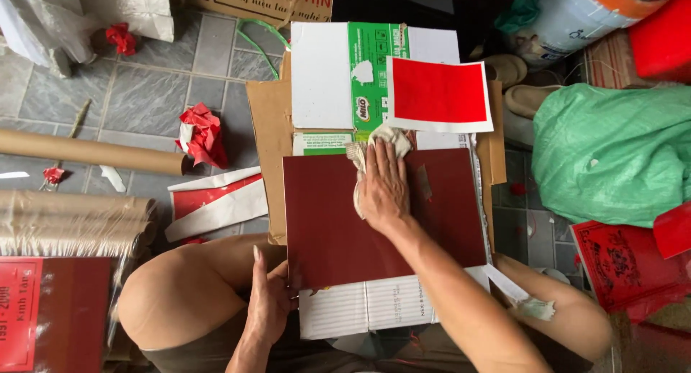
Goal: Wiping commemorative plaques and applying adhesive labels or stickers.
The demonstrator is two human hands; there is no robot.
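**Cloth pressed flat on a dark red sheet**

The right hand (383, 189) is lying palm-down on a crumpled off-white cloth (374, 146), its fingers (380, 157) stretched out straight and close together, pressing the cloth against the upper middle of a dark red sheet (345, 229). Nothing is being gripped; the hand is flat and open on top of the cloth, which is bunching out past the fingertips and along the thumb side. The left hand (270, 301) is resting at the sheet's lower left corner, its fingers curling loosely against the edge there; whether they are actually pinching the sheet cannot be told from this view.

The dark red sheet is lying on a stack of flattened cardboard (270, 128) on the tiled floor (144, 92), in front of the person's bent knees. Beneath its lower edge a white ribbed board (367, 304) is showing. Just above the sheet, a flattened green and white carton (360, 70) is sitting on the cardboard, and a bright red rectangle with a white border (439, 93) is lying on that carton, apart from the cloth.

To the left, long brown cardboard tubes (86, 153) are lying on the floor, near crumpled red paper scraps (203, 134) and a folded red and white piece (216, 204). A green sack (612, 157) is sitting well to the right.
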